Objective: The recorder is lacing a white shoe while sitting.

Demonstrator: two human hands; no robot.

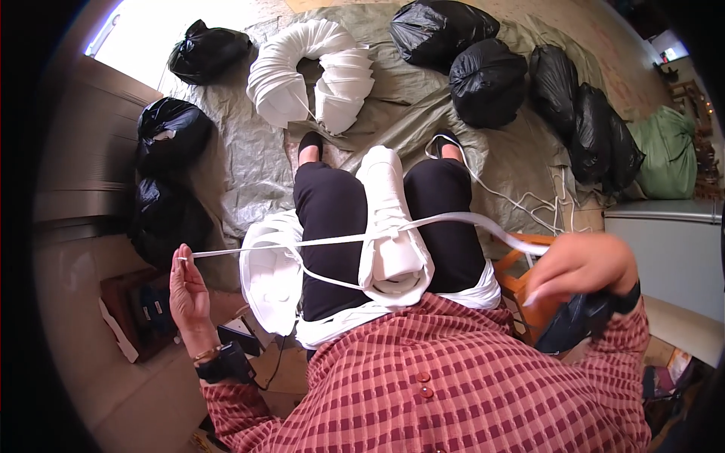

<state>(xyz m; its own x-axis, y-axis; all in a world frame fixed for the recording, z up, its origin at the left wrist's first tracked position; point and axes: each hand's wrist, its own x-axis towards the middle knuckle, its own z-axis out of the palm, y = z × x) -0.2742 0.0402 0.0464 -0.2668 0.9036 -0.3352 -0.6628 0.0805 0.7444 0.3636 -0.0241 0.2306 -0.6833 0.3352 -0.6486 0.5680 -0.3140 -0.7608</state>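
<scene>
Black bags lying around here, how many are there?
7 black bags: one top left, two at left, two top centre, two at right. More may be hidden.

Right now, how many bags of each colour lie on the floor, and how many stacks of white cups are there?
Black bags: 7, for example and
Green bag: 1
White cup stacks: 3, curved on the floor, on the lap, beside the left knee
Total: 11
</scene>
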